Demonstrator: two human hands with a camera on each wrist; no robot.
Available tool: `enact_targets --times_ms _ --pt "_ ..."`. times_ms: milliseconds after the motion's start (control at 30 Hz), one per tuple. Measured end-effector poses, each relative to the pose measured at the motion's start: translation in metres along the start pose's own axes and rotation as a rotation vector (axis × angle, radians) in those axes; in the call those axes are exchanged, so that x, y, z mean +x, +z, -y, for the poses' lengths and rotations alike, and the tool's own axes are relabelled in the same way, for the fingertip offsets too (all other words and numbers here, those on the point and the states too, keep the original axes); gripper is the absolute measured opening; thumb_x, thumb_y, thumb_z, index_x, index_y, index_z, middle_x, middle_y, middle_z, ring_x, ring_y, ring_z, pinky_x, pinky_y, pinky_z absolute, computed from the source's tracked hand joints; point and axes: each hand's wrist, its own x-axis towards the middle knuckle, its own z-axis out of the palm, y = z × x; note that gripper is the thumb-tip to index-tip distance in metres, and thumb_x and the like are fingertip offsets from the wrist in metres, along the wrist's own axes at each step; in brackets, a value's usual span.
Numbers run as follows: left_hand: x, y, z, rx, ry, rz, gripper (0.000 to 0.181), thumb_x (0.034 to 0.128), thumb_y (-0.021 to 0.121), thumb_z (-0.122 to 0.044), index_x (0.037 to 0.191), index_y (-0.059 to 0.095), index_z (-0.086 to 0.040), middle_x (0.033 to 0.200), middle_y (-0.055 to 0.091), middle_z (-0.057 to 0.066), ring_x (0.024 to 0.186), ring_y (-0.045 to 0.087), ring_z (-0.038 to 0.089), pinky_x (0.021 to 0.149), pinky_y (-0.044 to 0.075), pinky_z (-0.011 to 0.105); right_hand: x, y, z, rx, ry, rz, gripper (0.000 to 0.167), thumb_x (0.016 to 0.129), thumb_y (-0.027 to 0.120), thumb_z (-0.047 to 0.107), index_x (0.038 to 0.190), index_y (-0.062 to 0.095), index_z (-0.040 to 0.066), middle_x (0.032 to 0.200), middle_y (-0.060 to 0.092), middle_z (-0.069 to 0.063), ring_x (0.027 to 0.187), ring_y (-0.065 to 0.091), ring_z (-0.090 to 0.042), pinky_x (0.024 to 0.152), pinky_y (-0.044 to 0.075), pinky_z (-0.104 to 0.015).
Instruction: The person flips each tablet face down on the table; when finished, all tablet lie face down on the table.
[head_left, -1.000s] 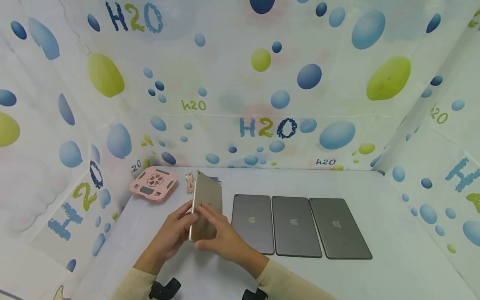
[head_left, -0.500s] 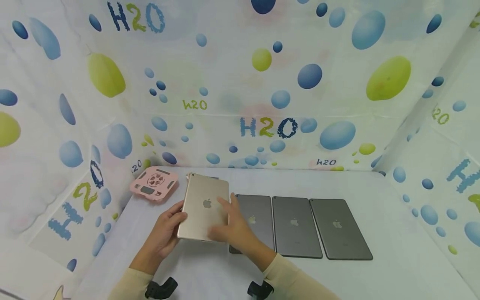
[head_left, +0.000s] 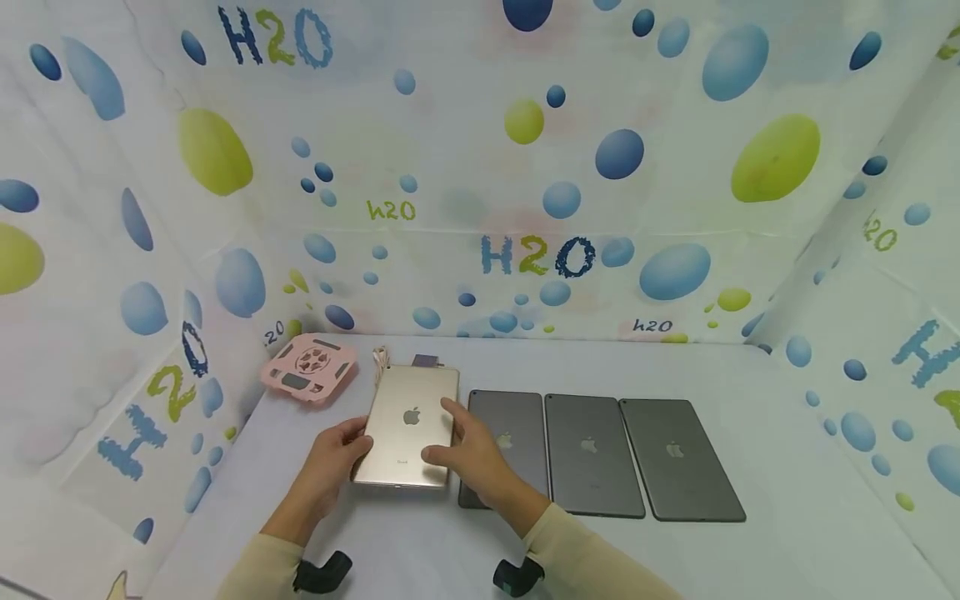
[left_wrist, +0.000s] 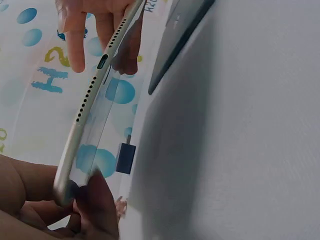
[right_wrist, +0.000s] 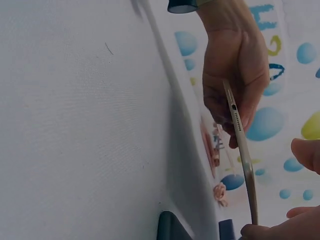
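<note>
A gold tablet (head_left: 401, 427) is held tilted above the white table, its back with the apple logo facing up in the head view. My left hand (head_left: 330, 467) pinches its left edge, thumb on the back and fingers beneath. Over the right side spreads my right hand (head_left: 483, 462). In the right wrist view its thumb (right_wrist: 306, 154) stands clear of the tablet (right_wrist: 246, 165), while a fingertip (right_wrist: 256, 232) meets the edge. The left wrist view shows the tablet's bottom edge (left_wrist: 89, 100) with its charging port and speaker holes.
Three dark grey tablets (head_left: 504, 429), (head_left: 592, 454), (head_left: 681, 458) lie in a row to the right. A pink fan-like device (head_left: 309, 367), a coiled pink cable (head_left: 381, 358) and a small dark block (head_left: 425, 361) sit at the back left. A patterned curtain (head_left: 450, 150) surrounds the table.
The gold tablet has turned from nearly edge-on to back-up, then tilted lower. My right hand's grip on it has loosened, and the hand has moved right.
</note>
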Motion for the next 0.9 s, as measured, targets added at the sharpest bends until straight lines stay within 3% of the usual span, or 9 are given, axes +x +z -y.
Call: enact_targets --times_ms 133,300,533,900 --pt "0.003 0.003 0.004 0.119 0.000 -0.015 0.049 0.1023 0.052 -0.005 0.146 0.042 0.014 0.139 0.054 0.028 0.119 0.059 0.033 0.098 0.055 0.038 0.002 -0.001 -0.006 -0.003 0.027 -0.001 0.088 0.085 0.079 0.007 0.159 0.031 0.004 0.165 0.023 -0.023 0.153 0.024 -0.036 0.119 0.031 -0.046" --pt "0.005 0.006 0.011 0.194 0.021 -0.042 0.043 0.0992 0.056 -0.002 0.138 0.051 0.015 0.124 0.062 0.025 0.104 0.060 0.027 0.085 0.057 0.031 0.003 -0.002 -0.011 -0.002 0.067 -0.003 0.089 0.085 0.079 0.006 0.158 0.028 -0.001 0.164 0.026 -0.025 0.151 0.027 -0.040 0.118 0.032 -0.050" --pt "0.008 0.006 0.013 0.215 0.036 -0.061 0.040 0.0963 0.061 0.000 0.133 0.057 0.014 0.111 0.066 0.021 0.094 0.060 0.022 0.072 0.054 0.024 0.006 -0.002 -0.018 -0.030 0.106 -0.028 0.090 0.084 0.080 0.011 0.158 0.030 -0.001 0.162 0.030 -0.025 0.151 0.028 -0.041 0.120 0.029 -0.052" --pt "0.012 0.003 0.014 0.261 0.031 -0.084 0.057 0.0924 0.068 -0.007 0.144 0.049 0.007 0.110 0.066 0.021 0.092 0.065 0.023 0.073 0.056 0.029 0.008 -0.002 -0.019 -0.069 0.146 -0.042 0.092 0.085 0.080 0.016 0.159 0.028 0.001 0.162 0.031 -0.024 0.151 0.025 -0.043 0.120 0.026 -0.057"
